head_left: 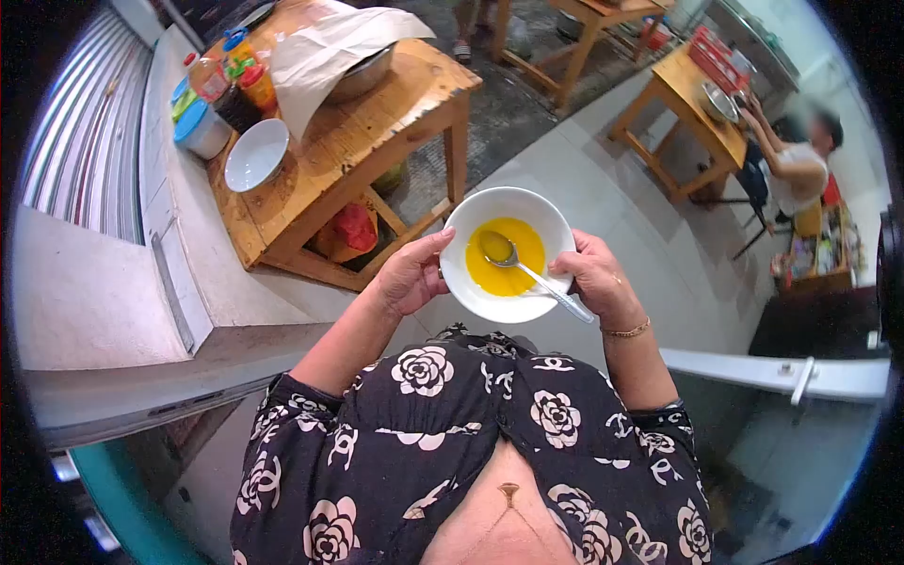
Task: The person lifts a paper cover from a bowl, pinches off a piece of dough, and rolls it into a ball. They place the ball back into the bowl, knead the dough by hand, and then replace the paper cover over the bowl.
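A white bowl (480, 305) with yellow liquid (527, 247) in it is held up in front of my chest. My left hand (414, 273) grips its left rim, fingers underneath. On the right side, my right hand (603, 278) holds the rim with the thumb over the edge, close to the spoon's handle. The metal spoon (541, 281) rests in the bowl, its head in the liquid and its handle sticking out over the lower right rim.
At the upper left, a wooden table (377, 141) holds an empty white bowl (257, 155), bottles, a blue-lidded tub (200, 127) and a cloth-covered pot (363, 80). A person (800, 169) sits at another wooden table (673, 104) at the upper right. A white ledge (179, 282) runs along the left.
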`<state>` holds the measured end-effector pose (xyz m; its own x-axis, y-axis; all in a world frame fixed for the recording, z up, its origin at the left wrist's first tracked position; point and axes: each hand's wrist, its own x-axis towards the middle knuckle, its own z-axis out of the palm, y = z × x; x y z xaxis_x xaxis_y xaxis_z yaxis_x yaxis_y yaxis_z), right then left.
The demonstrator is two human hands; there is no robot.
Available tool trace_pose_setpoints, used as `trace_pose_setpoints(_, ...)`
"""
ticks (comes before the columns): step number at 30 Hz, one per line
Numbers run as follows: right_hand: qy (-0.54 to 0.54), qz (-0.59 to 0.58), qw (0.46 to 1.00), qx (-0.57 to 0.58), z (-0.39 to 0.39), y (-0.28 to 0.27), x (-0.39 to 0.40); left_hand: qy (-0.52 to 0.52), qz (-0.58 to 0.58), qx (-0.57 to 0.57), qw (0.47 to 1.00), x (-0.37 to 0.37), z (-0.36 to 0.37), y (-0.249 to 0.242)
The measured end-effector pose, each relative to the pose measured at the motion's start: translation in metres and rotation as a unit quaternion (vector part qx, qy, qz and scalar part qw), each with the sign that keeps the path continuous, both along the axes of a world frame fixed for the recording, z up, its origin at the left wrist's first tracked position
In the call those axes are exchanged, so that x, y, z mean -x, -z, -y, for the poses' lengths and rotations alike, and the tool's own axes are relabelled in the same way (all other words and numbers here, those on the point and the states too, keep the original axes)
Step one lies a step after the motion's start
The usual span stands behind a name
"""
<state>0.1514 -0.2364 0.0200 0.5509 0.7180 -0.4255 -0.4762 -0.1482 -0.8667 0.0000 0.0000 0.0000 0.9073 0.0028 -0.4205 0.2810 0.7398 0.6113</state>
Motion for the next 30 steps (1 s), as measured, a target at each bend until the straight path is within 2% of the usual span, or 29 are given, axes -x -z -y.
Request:
trace_pose_setpoints(2,-0.044,0.008,0.999,0.006,-0.01,0.003,-0.01,-0.047,-0.039,-0.035,0.998,0.009,0.005,-0.011)
trace_pose_setpoints(3,-0.061,0.042,0.997,0.025,-0.033,-0.005,-0.065,-0.069,-0.018,-0.034,0.997,-0.037,-0.01,0.0)
trace_pose_setpoints(6,-0.114,0.036,0.993,0.016,-0.082,-0.001,-0.091,-0.134,-0.056,-0.09,0.985,-0.038,-0.033,0.0)
trace_pose_setpoints(13,-0.246,0.074,0.965,0.045,-0.164,-0.01,-0.155,-0.294,-0.078,-0.13,0.944,-0.06,-0.06,-0.015)
trace_pose_setpoints(17,-0.292,0.09,0.951,0.042,-0.198,-0.01,-0.178,-0.44,-0.04,-0.107,0.891,-0.056,-0.12,0.012)
trace_pose_setpoints(21,-0.321,0.096,0.942,0.034,-0.221,-0.009,-0.184,-0.592,-0.038,-0.063,0.802,-0.032,-0.178,0.039)
trace_pose_setpoints(24,-0.358,0.121,0.925,0.035,-0.236,-0.002,-0.187,-0.64,-0.029,-0.008,0.768,-0.021,-0.207,0.036)
trace_pose_setpoints(27,-0.37,0.121,0.92,0.051,-0.251,0.005,-0.186,-0.607,-0.007,-0.023,0.794,-0.026,-0.225,0.038)
trace_pose_setpoints(30,-0.338,0.084,0.937,0.038,-0.264,0.013,-0.176,-0.625,0.01,0.006,0.781,-0.034,-0.247,0.047)
